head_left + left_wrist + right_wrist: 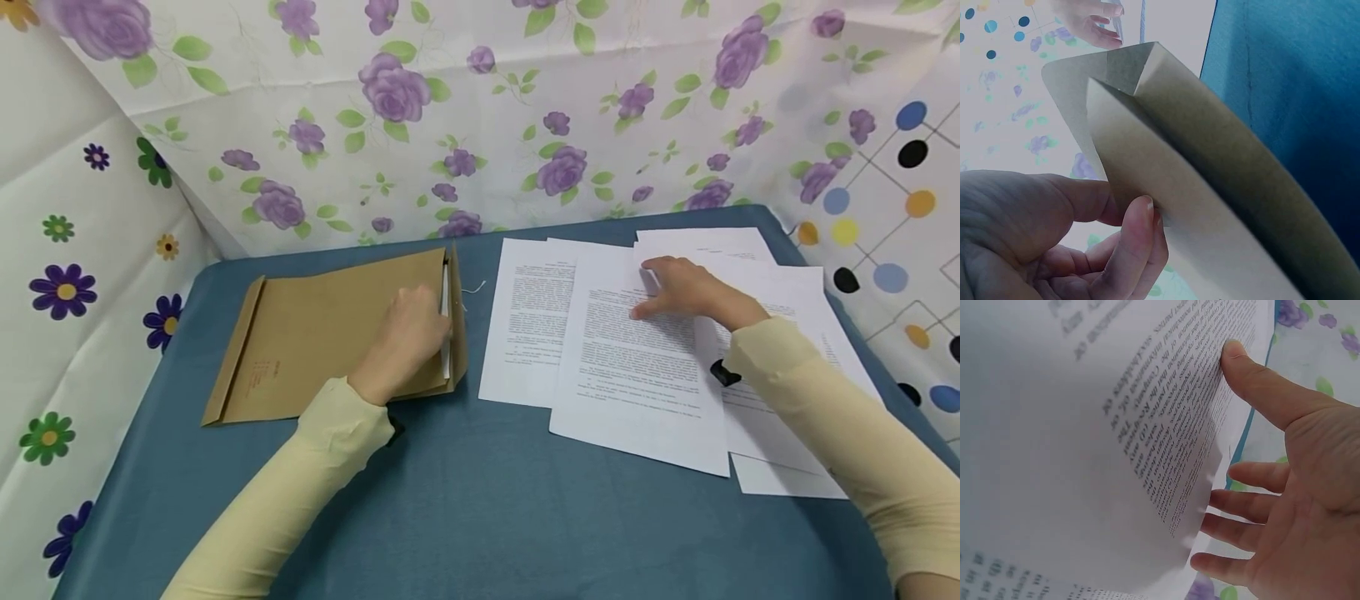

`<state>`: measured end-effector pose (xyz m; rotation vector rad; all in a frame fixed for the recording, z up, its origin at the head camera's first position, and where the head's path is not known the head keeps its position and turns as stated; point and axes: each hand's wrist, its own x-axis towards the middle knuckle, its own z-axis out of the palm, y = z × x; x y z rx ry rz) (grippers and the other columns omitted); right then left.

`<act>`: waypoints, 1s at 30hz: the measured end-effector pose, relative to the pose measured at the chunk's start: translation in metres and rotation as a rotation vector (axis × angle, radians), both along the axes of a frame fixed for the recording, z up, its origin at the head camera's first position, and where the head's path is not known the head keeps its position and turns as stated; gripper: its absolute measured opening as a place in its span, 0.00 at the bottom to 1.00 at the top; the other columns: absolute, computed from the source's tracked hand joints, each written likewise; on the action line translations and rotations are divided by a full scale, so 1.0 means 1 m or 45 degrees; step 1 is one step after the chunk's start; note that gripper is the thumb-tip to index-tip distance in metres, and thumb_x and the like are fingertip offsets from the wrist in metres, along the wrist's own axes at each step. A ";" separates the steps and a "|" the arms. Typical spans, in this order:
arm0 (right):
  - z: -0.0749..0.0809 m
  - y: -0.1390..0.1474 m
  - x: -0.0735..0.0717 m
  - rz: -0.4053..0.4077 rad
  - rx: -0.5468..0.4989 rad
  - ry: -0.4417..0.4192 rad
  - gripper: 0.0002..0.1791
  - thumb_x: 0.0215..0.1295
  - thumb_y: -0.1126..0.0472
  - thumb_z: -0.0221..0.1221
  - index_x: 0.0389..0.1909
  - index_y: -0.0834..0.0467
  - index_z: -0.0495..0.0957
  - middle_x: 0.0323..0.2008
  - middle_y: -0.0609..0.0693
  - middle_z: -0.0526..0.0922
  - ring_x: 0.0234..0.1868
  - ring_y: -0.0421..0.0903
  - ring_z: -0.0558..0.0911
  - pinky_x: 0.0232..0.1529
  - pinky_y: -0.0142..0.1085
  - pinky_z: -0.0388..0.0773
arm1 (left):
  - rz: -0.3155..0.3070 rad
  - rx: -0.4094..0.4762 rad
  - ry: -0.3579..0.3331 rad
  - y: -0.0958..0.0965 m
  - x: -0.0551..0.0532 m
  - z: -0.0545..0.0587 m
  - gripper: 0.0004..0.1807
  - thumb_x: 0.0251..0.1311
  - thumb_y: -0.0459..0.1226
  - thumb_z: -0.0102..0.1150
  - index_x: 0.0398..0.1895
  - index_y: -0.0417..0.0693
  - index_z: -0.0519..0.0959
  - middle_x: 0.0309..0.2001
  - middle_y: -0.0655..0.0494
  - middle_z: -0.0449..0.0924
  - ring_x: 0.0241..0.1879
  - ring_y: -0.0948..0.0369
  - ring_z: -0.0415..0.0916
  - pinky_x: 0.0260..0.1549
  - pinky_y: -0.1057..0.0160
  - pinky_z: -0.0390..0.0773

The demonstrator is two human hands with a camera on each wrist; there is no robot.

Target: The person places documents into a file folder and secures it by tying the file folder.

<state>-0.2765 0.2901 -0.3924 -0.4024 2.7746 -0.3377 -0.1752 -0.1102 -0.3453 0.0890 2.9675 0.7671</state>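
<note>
Your left hand (405, 337) pinches the brown envelope (315, 333) at the edge of its mouth, on the left part of the blue cloth (487, 500). Your right hand (697, 287) is at the printed sheets (637, 400) on the right, fingers spread; I cannot tell how firmly it touches. The envelope seems light and rather stiff; the sheets are probably thin, slippery and easily creased, so better take them by their edges.
</note>
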 end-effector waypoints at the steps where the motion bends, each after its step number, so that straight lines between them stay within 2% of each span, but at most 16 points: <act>1: 0.000 -0.001 0.000 -0.002 0.006 0.001 0.59 0.53 0.40 0.76 0.73 0.74 0.60 0.70 0.76 0.63 0.70 0.74 0.62 0.69 0.66 0.58 | 0.002 -0.004 0.004 0.000 0.000 0.000 0.13 0.63 0.25 0.53 0.19 0.38 0.76 0.20 0.50 0.69 0.19 0.56 0.69 0.18 0.63 0.69; 5: 0.001 -0.004 0.002 -0.023 0.020 -0.010 0.59 0.53 0.41 0.76 0.73 0.74 0.60 0.70 0.76 0.62 0.71 0.74 0.62 0.69 0.66 0.57 | 0.006 -0.013 -0.001 -0.001 0.001 -0.001 0.13 0.63 0.25 0.52 0.19 0.38 0.75 0.20 0.50 0.68 0.20 0.56 0.68 0.18 0.62 0.68; 9: 0.000 -0.004 0.004 -0.037 0.016 -0.020 0.58 0.54 0.42 0.76 0.73 0.74 0.60 0.70 0.77 0.62 0.71 0.74 0.61 0.70 0.66 0.56 | 0.015 -0.015 -0.002 -0.001 0.001 -0.002 0.12 0.63 0.26 0.53 0.21 0.39 0.76 0.21 0.47 0.72 0.21 0.55 0.70 0.20 0.61 0.70; 15: -0.001 -0.004 0.005 -0.011 0.021 0.011 0.56 0.55 0.42 0.76 0.72 0.74 0.61 0.69 0.77 0.63 0.70 0.73 0.62 0.69 0.66 0.56 | 0.015 -0.013 -0.001 -0.001 0.001 -0.002 0.13 0.64 0.26 0.52 0.19 0.39 0.75 0.21 0.48 0.71 0.20 0.55 0.70 0.19 0.62 0.70; 23: 0.000 -0.004 0.005 -0.043 0.048 0.097 0.59 0.49 0.43 0.79 0.72 0.73 0.62 0.62 0.77 0.67 0.62 0.71 0.66 0.65 0.66 0.60 | -0.005 -0.019 0.009 -0.001 0.000 -0.003 0.15 0.63 0.26 0.53 0.17 0.41 0.74 0.19 0.50 0.70 0.18 0.57 0.69 0.17 0.63 0.68; 30: 0.002 -0.006 0.006 -0.069 0.038 0.163 0.56 0.46 0.43 0.80 0.66 0.75 0.67 0.56 0.73 0.72 0.57 0.68 0.69 0.62 0.64 0.64 | -0.002 -0.013 0.026 -0.002 -0.001 -0.002 0.14 0.62 0.25 0.53 0.18 0.40 0.74 0.20 0.49 0.70 0.18 0.56 0.69 0.17 0.63 0.68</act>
